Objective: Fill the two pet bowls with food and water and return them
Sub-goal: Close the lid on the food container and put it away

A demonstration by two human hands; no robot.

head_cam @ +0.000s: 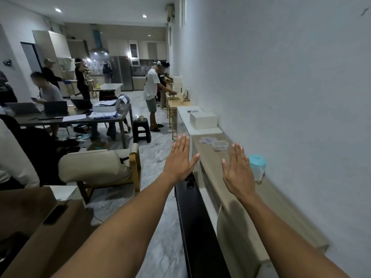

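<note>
1. L hand (178, 159) & R hand (239, 169) are being held out flat, nothing being gripped.
2. Start step, judged: clear tub (220, 145), poss. a bowl, is being seen on counter (210, 167) at R hand's 11 o'clock; teal-lid tub (258, 165) at 3.
3. Next: fwd reach & grasp are being called for.

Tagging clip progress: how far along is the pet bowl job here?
Done: nothing visible, no filled bowl in view. In hand: nothing; left hand and right hand are open and flat above the counter. Left: all of it. A clear tub, a loose lid and a teal-lidded container sit untouched ahead.
</note>
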